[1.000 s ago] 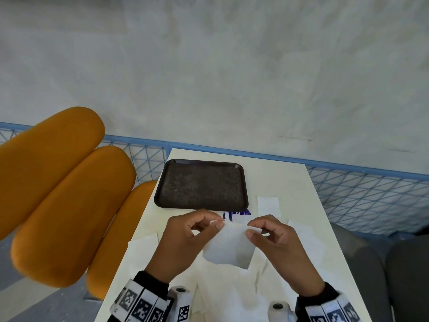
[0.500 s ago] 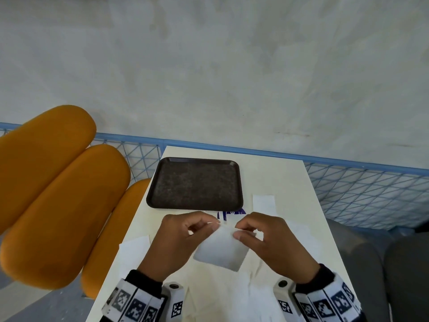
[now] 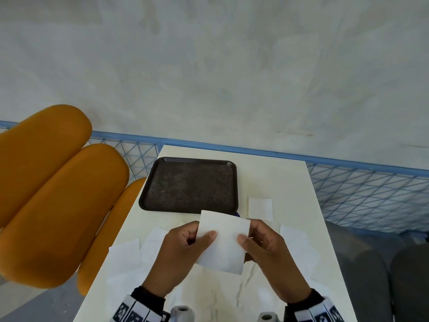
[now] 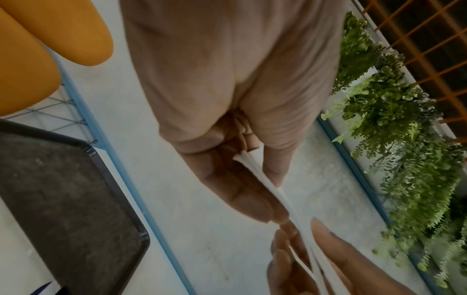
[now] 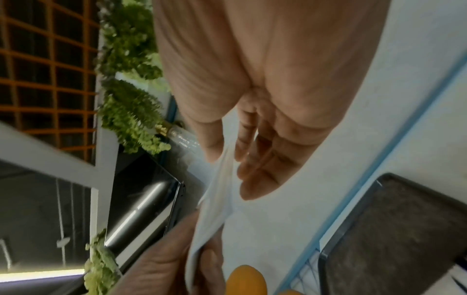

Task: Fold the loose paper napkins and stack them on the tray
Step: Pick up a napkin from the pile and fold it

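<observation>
A folded white napkin (image 3: 224, 240) is held up above the table, just in front of the dark tray (image 3: 190, 183), which holds nothing. My left hand (image 3: 185, 247) pinches its left edge with the thumb on top. My right hand (image 3: 262, 245) pinches its right edge the same way. In the left wrist view the napkin (image 4: 275, 191) shows edge-on between thumb and fingers. The right wrist view has the napkin (image 5: 217, 199) hanging below the right fingers (image 5: 262, 171). Loose napkins (image 3: 130, 254) lie flat on the table around my hands.
The white table (image 3: 274, 177) is narrow, with a blue wire fence (image 3: 362, 194) behind and to the right. Orange cushions (image 3: 53, 189) stand close on the left. More loose napkins (image 3: 260, 206) lie right of the tray. A grey seat (image 3: 380, 275) is at the right.
The napkin has turned from a tilted diamond to a squarer sheet and risen toward the tray's near edge. Both hands still pinch it, now at its side edges.
</observation>
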`<action>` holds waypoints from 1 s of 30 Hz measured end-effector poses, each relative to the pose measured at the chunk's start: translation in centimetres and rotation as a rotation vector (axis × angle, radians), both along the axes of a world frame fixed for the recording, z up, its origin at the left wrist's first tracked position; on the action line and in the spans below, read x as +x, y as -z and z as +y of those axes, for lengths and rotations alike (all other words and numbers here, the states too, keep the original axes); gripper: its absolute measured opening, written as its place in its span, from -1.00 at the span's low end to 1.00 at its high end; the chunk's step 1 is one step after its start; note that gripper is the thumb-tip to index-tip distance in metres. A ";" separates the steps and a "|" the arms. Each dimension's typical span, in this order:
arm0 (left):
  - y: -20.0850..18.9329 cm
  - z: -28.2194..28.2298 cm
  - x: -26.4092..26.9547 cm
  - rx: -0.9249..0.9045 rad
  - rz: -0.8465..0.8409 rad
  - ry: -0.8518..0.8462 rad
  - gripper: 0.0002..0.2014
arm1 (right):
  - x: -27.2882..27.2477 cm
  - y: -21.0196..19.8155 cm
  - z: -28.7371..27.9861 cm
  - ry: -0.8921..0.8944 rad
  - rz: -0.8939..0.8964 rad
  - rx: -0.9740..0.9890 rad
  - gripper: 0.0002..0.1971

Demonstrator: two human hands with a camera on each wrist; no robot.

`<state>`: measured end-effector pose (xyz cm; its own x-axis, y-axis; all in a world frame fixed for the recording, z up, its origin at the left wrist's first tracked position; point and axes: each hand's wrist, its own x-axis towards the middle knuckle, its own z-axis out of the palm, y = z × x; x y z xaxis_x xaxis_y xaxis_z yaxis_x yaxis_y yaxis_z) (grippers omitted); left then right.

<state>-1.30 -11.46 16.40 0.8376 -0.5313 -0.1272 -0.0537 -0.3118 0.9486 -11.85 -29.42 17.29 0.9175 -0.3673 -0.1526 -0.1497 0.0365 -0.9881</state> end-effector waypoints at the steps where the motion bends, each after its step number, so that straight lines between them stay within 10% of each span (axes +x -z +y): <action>1: 0.2 -0.5 -0.1 -0.005 0.008 -0.015 -0.89 | 0.0 0.2 0.0 -0.017 0.011 0.025 -0.85; 24: 2.8 -8.2 2.1 -0.036 0.266 -0.124 -0.85 | 2.4 7.0 -9.0 0.169 0.009 0.083 -0.58; 30: 4.6 -8.0 2.2 0.014 0.372 -0.217 -0.92 | 3.4 10.3 -13.9 0.213 0.089 0.162 -0.84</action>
<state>0.86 -19.46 11.78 0.8255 -0.3440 -0.4475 0.3592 -0.2913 0.8866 -8.48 -43.32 7.03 0.8026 -0.5149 -0.3011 -0.2073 0.2324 -0.9503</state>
